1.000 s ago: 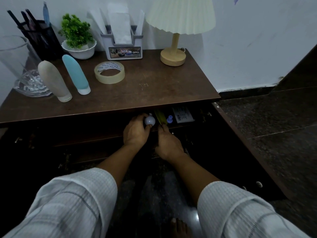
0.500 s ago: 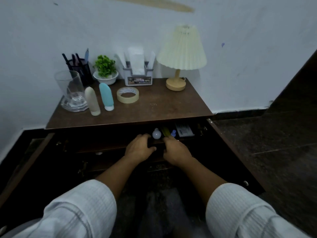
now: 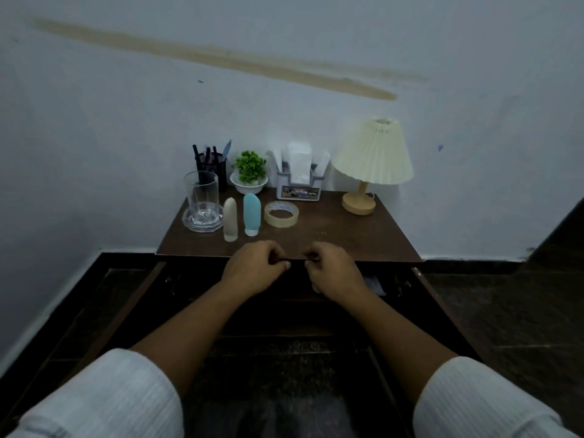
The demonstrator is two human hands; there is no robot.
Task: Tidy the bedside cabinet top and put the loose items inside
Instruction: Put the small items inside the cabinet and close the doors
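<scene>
The brown bedside cabinet top (image 3: 344, 238) carries a beige squeeze bottle (image 3: 230, 220), a blue squeeze bottle (image 3: 252, 213) and a roll of clear tape (image 3: 281, 214) in a row near its left middle. My left hand (image 3: 254, 271) and my right hand (image 3: 333, 273) hover side by side just in front of the top's front edge, above the dark open cabinet. Both have curled fingers with thumb against forefinger, and I see nothing in them. A pale packet (image 3: 374, 283) shows inside the cabinet, right of my right hand; other contents are hidden.
Along the back stand a glass on a clear coaster (image 3: 202, 199), a black pen holder (image 3: 211, 164), a small potted plant (image 3: 249, 173), a grey organiser with papers (image 3: 298, 184) and a cream lamp (image 3: 373, 159). Cabinet doors (image 3: 442, 311) hang open on both sides.
The view has pulled back and up. Both hands have lifted out of the cabinet opening to the level of the top's front edge; the small white ball and other items inside are now hidden.
</scene>
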